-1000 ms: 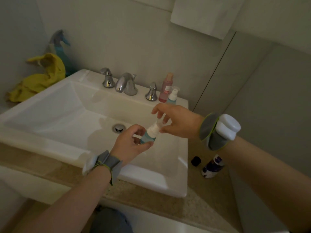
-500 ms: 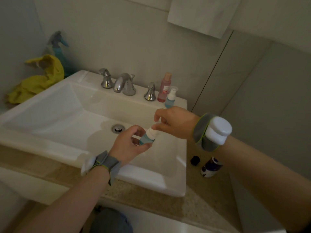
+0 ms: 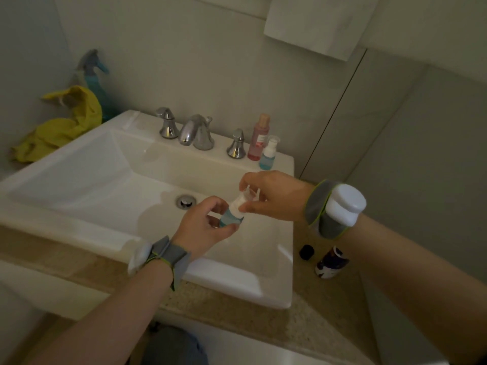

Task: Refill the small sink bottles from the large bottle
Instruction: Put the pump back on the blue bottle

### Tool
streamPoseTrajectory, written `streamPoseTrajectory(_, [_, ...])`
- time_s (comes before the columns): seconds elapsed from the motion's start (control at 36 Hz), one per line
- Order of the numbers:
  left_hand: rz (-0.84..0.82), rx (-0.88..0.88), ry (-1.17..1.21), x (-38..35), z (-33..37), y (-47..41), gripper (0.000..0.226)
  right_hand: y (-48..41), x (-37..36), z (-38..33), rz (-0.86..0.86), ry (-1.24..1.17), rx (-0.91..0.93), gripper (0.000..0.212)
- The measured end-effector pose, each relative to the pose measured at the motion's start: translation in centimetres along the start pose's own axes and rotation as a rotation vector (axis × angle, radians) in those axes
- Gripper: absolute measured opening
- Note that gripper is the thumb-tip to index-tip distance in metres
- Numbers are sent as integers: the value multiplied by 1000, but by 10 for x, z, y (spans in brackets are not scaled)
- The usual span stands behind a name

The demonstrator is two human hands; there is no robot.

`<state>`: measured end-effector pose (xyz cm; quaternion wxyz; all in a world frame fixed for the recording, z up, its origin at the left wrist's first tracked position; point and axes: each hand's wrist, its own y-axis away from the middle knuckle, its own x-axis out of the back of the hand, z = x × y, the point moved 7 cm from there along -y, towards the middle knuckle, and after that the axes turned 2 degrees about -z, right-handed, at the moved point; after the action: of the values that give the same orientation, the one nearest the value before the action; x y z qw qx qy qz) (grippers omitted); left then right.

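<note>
Over the white sink (image 3: 79,177) my left hand (image 3: 203,227) grips the base of a small blue bottle (image 3: 232,218) with a white pump top. My right hand (image 3: 274,196) pinches the bottle's clear cap at its top. On the sink's back ledge stand a second small blue bottle (image 3: 268,154) with a clear cap and a taller pink bottle (image 3: 259,138). A dark bottle (image 3: 330,264) with a white base stands open on the counter at right, and its black cap (image 3: 307,252) lies beside it.
A chrome tap (image 3: 196,133) with two handles sits at the back of the sink. A yellow cloth (image 3: 60,125) and a blue spray bottle (image 3: 95,75) are at the far left. A beige stone counter (image 3: 316,325) surrounds the sink. Walls close in on the right.
My right hand has shifted on the small bottle's top and now holds the clear cap over the pump. The left hand keeps its hold on the bottle's base.
</note>
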<state>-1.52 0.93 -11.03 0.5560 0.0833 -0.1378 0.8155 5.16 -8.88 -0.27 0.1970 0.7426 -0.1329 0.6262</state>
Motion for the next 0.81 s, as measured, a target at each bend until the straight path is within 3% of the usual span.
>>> streamPoseTrajectory(0.14, [-27, -18, -30, -2, 4, 0, 26, -1, 3, -1, 6, -84, 37, 26])
streamPoseTrajectory(0.33, [-23, -2, 22, -3, 3, 1, 26, 1, 6, -4, 18, -155, 98, 34])
streamPoseTrajectory(0.67, [-18, -10, 25, -2, 1, 0, 28, 2, 10, -2, 31, -78, 84, 26])
streamPoseTrajectory(0.81, [-21, -7, 7, -2, -1, 0, 29, -2, 5, 2, 16, 91, -71, 53])
